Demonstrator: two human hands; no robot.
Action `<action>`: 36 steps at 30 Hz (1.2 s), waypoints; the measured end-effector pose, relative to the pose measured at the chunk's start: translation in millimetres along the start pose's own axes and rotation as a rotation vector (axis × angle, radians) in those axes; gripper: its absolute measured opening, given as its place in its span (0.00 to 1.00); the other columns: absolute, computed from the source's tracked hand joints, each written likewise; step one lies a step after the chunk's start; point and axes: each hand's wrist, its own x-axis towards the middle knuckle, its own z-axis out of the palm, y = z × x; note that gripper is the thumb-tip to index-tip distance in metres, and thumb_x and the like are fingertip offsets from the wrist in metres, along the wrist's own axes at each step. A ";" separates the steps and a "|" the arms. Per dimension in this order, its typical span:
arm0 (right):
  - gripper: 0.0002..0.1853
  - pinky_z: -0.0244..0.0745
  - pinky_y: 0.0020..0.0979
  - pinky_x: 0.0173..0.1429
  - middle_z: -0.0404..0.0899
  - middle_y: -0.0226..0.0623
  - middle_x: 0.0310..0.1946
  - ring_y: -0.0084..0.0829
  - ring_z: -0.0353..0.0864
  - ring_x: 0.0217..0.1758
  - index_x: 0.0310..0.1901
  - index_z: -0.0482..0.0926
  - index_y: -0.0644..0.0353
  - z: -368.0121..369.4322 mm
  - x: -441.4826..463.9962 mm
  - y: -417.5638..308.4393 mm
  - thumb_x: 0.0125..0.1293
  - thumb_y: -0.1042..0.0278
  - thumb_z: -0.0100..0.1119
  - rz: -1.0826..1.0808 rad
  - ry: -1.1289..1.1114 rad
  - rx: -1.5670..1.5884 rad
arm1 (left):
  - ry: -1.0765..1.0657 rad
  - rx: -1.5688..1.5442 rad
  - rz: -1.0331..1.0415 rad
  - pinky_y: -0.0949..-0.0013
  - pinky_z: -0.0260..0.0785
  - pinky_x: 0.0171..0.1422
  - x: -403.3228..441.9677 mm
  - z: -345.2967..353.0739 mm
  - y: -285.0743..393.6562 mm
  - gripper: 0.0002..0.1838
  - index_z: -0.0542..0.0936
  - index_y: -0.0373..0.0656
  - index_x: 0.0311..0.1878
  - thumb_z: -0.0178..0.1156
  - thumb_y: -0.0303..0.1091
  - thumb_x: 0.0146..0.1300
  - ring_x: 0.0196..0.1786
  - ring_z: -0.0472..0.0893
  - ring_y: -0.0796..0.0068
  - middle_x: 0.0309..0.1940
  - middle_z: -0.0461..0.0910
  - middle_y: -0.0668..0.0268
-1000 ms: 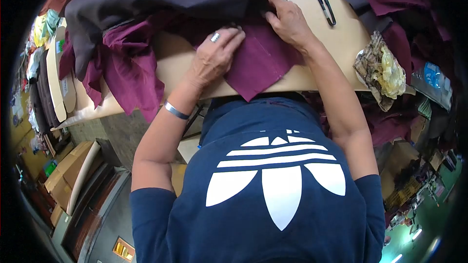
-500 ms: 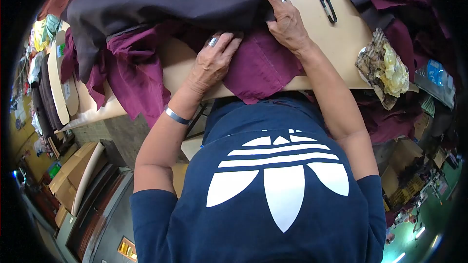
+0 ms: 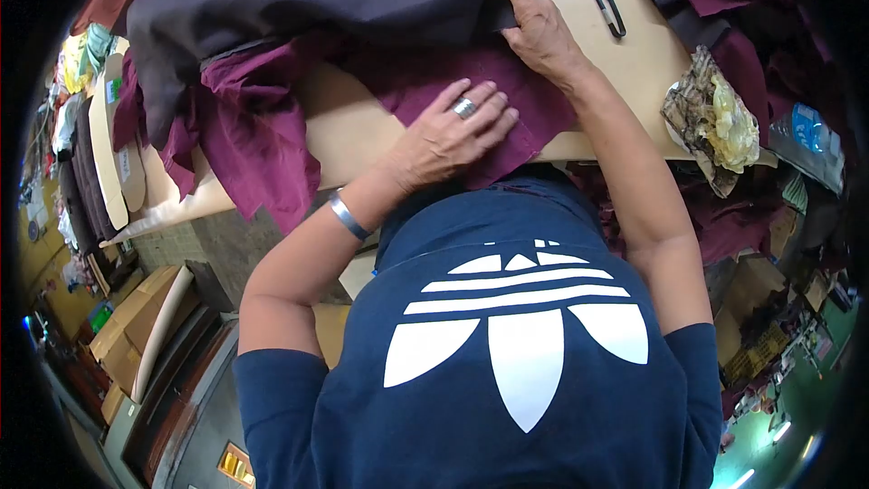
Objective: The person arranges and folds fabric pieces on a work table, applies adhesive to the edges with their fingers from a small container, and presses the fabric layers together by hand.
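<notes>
My left hand (image 3: 460, 133) lies open on a maroon cloth (image 3: 536, 91), fingers stretched over it close to the table's front edge. A silver ring shows on one finger. At the right end of a large dark cloth (image 3: 308, 0), my right hand (image 3: 545, 39) grips the edge. Its index finger points along that edge, while its other fingers are partly hidden by the hand. The dark cloth lies over the maroon one, and a loose maroon flap (image 3: 258, 140) hangs over the table edge at the left.
Thread snips (image 3: 604, 2) lie on the pale tabletop (image 3: 634, 81) beyond my right hand. Farther right are a crumpled plastic bag (image 3: 730, 127) and a clear package with blue (image 3: 808, 136). Dark and maroon fabric is heaped at the right. Pale curved boards (image 3: 109, 145) stand at the left.
My left hand has left the dark cloth's lower edge and moved right and nearer my body, flattening onto the maroon cloth. The maroon cloth's near corner has shifted right. My right hand stays almost in place.
</notes>
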 end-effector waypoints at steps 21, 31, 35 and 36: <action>0.45 0.61 0.35 0.43 0.76 0.33 0.26 0.34 0.76 0.31 0.70 0.50 0.49 27.5 -14.9 -6.1 0.49 0.77 0.58 -0.016 0.334 -0.262 | 0.333 0.581 -0.509 0.60 0.74 0.43 -28.1 -46.4 -182.1 0.15 0.81 0.47 0.44 0.51 0.43 0.62 0.40 0.82 0.55 0.37 0.82 0.56; 0.42 0.62 0.34 0.44 0.77 0.35 0.29 0.34 0.77 0.33 0.69 0.52 0.47 28.2 -14.1 -8.9 0.53 0.75 0.60 -0.001 0.356 -0.275 | 0.047 0.264 -0.235 0.57 0.57 0.62 20.9 -26.9 -83.0 0.19 0.78 0.57 0.43 0.64 0.35 0.43 0.55 0.72 0.70 0.48 0.73 0.74; 0.42 0.61 0.34 0.46 0.78 0.36 0.30 0.34 0.77 0.33 0.69 0.52 0.47 27.5 -13.5 -9.1 0.53 0.74 0.60 0.008 0.335 -0.260 | 0.165 0.502 -0.417 0.55 0.68 0.48 9.8 -42.1 -115.5 0.03 0.77 0.50 0.28 0.53 0.30 0.52 0.28 0.78 0.63 0.23 0.75 0.66; 0.42 0.61 0.34 0.46 0.77 0.36 0.30 0.34 0.77 0.33 0.69 0.52 0.47 27.5 -13.5 -9.3 0.53 0.74 0.60 0.010 0.333 -0.262 | 0.102 0.684 -0.507 0.55 0.68 0.45 1.9 -54.7 -122.7 0.04 0.77 0.49 0.26 0.53 0.31 0.53 0.23 0.77 0.61 0.18 0.74 0.63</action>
